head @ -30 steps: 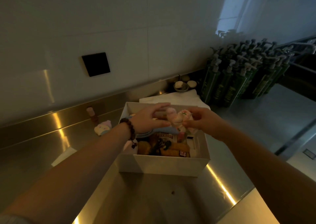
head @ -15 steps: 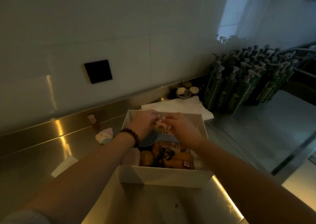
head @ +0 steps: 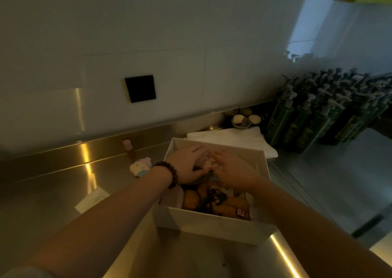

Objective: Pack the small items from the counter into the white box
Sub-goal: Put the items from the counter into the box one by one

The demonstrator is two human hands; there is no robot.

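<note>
White box (head: 212,221) stands open on the steel surface (head: 53,193), at about 6 o'clock from the middle of the view. Both hands are inside it, over its far half. The left hand (head: 187,166) comes in from 8 o'clock and carries a dark bead bracelet (head: 168,171) on the wrist; its fingers are curved downward. The right hand (head: 232,169) comes in from 4 o'clock, with fingers also bent down. Between the two hands a small pink and white item (head: 209,163) is visible, and both hands touch it, but the picture is blurred here, so I cannot tell how firmly each hand closes on it. In the near half of the box lie orange-brown packets (head: 231,206) and a dark object (head: 212,199) on top of them.

Outside the box, at 9 o'clock from it, a pastel soft toy (head: 141,167) lies on the surface, near but apart. Just behind the toy, at 11 o'clock, a small bottle (head: 128,148) stands upright by the back edge. A flat white card (head: 91,200) lies at 8 o'clock from the box. A folded white cloth (head: 233,139) touches the far side of the box at 12 o'clock, and a small bowl (head: 240,122) is behind it. Many dark green pump bottles (head: 314,121) stand together at 2 o'clock. A black square plate (head: 140,88) is on the wall.
</note>
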